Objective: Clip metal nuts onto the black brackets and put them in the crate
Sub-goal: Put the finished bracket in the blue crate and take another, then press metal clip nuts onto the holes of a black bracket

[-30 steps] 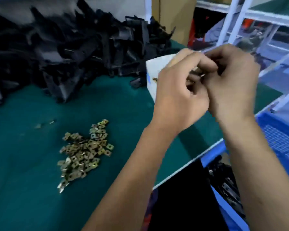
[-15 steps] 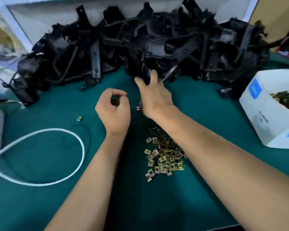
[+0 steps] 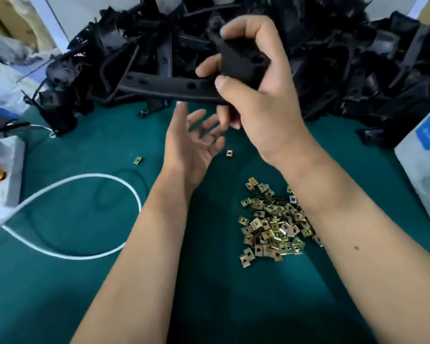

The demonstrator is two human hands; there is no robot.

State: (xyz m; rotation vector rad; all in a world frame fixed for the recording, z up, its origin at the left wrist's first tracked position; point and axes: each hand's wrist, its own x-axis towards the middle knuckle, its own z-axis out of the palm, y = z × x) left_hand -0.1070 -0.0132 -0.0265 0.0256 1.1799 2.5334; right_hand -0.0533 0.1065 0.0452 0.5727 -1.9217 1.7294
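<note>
Head view: the right hand [image 3: 263, 100] holds a long black plastic bracket with round holes [image 3: 174, 86] raised above the green tabletop [image 3: 85, 294], its grip closed around the blocky end, probably to present the bar for fitting. The left hand [image 3: 191, 142] waits beneath, palm up, fingers relaxed and empty. The loose pile of brass-coloured square metal nuts [image 3: 273, 224] lies near the right forearm, within easy reach. The heap of black brackets [image 3: 345, 58] sits behind. No crate is visible.
</note>
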